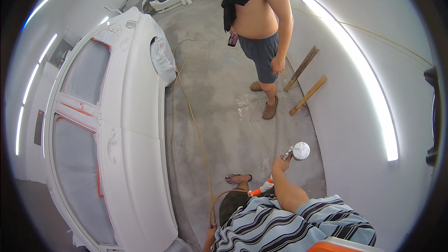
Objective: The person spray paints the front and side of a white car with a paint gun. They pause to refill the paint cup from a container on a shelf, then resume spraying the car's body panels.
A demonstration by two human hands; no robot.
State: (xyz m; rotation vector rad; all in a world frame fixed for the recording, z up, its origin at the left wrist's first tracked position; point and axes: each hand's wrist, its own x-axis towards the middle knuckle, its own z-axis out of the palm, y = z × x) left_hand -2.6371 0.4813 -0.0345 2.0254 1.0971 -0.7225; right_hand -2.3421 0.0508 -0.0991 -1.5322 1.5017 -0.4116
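Note:
My right hand (282,162) is wrapped round the grip of a paint spray gun (301,151), whose round, pale cup faces up. It is held out to the right, near the white wall. A white and orange piece (261,189) hangs below that hand, beside my striped shirt. My left hand (211,234), low at the frame's bottom edge, is closed round a tan air hose (217,200) that loops up in front of me. Most of its fingers are out of sight. Left of me stands a white car body (133,126), its windows (86,72) masked with sheeting and orange-red tape.
Another person in dark shorts (262,56) stands ahead, a phone (233,39) in one hand. Two wooden boards (308,94) lean by the right wall below a long light (359,70). Hose (191,107) trails along the concrete floor (224,130) beside the car. A white bumper-like part (170,4) lies at the back.

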